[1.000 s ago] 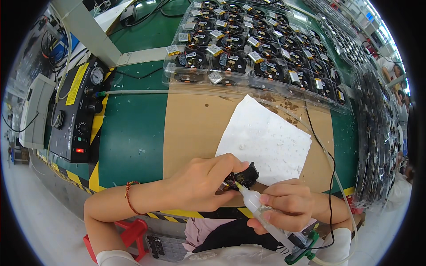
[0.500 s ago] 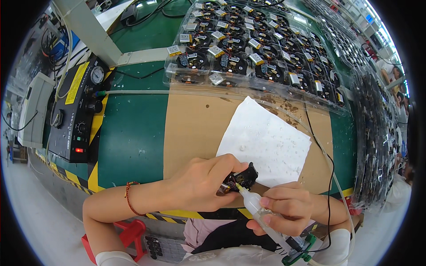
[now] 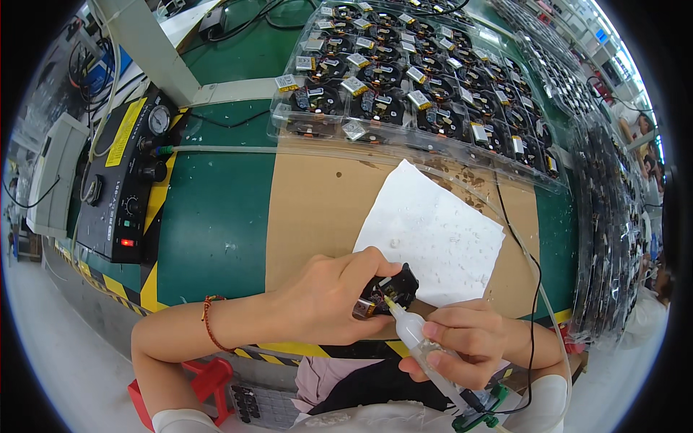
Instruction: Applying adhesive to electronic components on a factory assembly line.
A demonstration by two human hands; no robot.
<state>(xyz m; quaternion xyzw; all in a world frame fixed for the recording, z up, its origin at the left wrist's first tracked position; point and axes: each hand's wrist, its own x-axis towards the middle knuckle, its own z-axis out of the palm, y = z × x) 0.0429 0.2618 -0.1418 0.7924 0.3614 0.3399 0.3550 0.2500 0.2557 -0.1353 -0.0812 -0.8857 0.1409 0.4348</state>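
My left hand (image 3: 325, 299) is closed round a small black electronic housing (image 3: 398, 286), tilted so its inner side with wires and a silver-and-yellow battery (image 3: 365, 308) shows. In my right hand (image 3: 465, 339) is a white glue-dispensing syringe (image 3: 413, 329), gripped between thumb and fingers. Its yellowish needle tip points into the housing and seems to touch the inside near the wires; exact contact is too small to tell. Both hands are held over the front edge of the bench. A white paper sheet (image 3: 437, 227) dotted with clear drops lies just beyond them.
A clear plastic tray (image 3: 339, 119) of black round assemblies with batteries spans the back. Stacked trays (image 3: 606, 238) stand at the right. A black dispenser controller (image 3: 119, 195) with gauge sits left; its clear hose (image 3: 224, 149) crosses the brown board (image 3: 310, 209). A black cable (image 3: 516, 234) hangs by my right arm.
The view has shifted very slightly. Both hands keep nearly the same pose, with the syringe tip still at the housing.
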